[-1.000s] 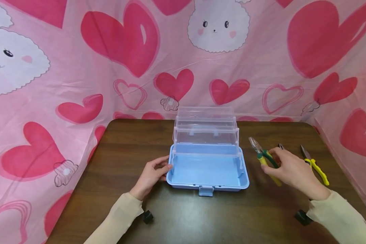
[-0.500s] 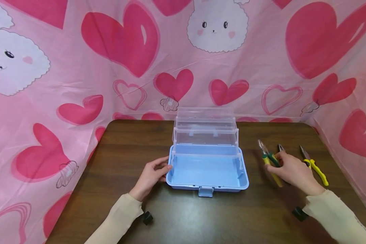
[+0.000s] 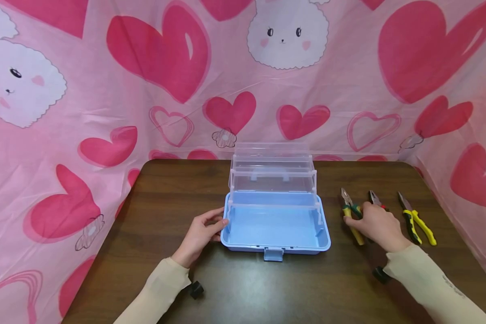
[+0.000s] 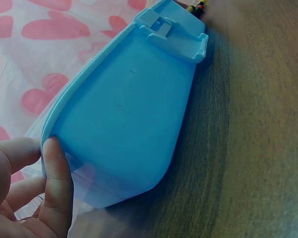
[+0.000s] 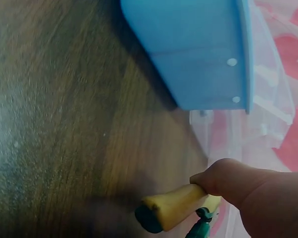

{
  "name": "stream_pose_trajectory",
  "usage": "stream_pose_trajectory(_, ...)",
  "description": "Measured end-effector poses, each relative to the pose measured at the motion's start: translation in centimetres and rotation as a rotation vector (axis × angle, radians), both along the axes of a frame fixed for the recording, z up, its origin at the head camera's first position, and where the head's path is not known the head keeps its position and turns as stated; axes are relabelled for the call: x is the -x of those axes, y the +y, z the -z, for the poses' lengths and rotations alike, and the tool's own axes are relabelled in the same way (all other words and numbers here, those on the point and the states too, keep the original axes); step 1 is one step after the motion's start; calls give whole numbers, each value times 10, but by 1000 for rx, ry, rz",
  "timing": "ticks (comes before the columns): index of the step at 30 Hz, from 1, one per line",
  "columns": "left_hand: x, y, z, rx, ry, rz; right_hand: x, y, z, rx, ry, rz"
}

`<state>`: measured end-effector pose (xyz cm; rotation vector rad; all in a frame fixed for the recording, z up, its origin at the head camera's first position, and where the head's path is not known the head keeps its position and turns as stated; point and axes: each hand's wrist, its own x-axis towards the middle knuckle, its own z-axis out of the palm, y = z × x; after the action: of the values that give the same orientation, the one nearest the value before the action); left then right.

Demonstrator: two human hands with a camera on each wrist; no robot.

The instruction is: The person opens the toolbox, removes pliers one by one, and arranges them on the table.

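Observation:
My left hand (image 3: 202,231) holds the left rim of a light blue plastic toolbox (image 3: 275,247), its thumb on the edge. The box stands with its lid up and its clear tiered trays (image 3: 273,173) raised at the back; the blue bottom is bare. In the left wrist view, thumb and fingers pinch the box (image 4: 119,114) wall. To the right of the box, my right hand (image 3: 378,225) grips pliers (image 3: 346,198) with yellow and green handles, jaws pointing away from me. In the right wrist view the thumb lies on a yellow handle (image 5: 174,206).
A second pair of pliers (image 3: 374,198) with a bit of red showing lies partly hidden behind my right hand. Farther right lie yellow and black long-nosed pliers (image 3: 415,218). A pink heart-print cloth (image 3: 332,81) hangs behind the brown wooden table (image 3: 178,184).
The green and yellow pliers moved right, then slightly back left with my right hand. More of the yellow and black pliers now shows. My left hand has stayed on the box.

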<state>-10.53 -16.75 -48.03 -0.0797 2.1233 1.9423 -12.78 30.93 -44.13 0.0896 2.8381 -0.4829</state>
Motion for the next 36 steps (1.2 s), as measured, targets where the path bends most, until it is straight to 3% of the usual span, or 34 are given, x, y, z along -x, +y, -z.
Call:
stream_pose_trajectory(19, -2, 0, -3, -3, -13, -11, 16, -7, 13, -29, -11, 27)
stream_pose_trajectory(36, -1, -2, -4, 13, -6, -8, 17, -5, 17, -45, -13, 29)
